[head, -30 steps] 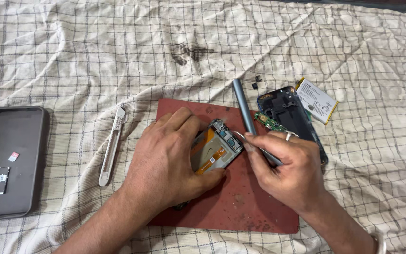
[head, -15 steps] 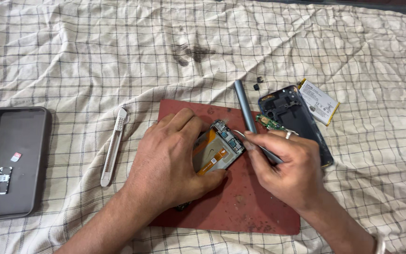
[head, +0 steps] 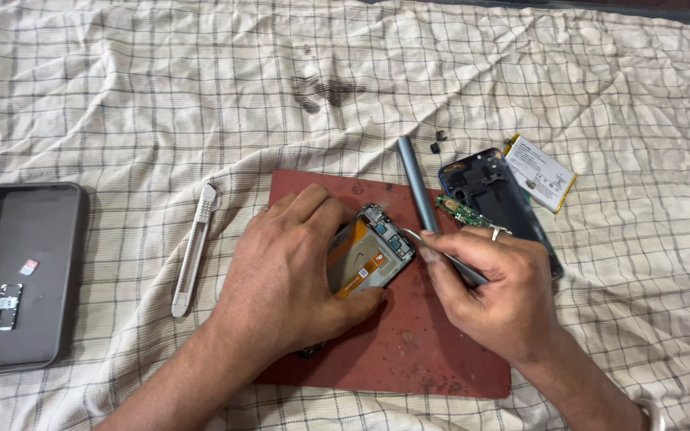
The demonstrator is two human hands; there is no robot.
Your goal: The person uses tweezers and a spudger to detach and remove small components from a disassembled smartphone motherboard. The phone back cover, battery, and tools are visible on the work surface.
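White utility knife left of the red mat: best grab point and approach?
Judged from its pose, grip the white utility knife across its narrow width at mid-body, from above. It lies flat on the checked cloth, long axis near vertical in the head view, both long edges free. The left hand is nearest but is holding the opened phone; the red mat sits clear to the knife's right.

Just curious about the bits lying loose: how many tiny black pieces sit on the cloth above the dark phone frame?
2: small black pieces lie close together on the checked cloth, between the grey rod's top end and the battery. Others may be hidden under the hands.
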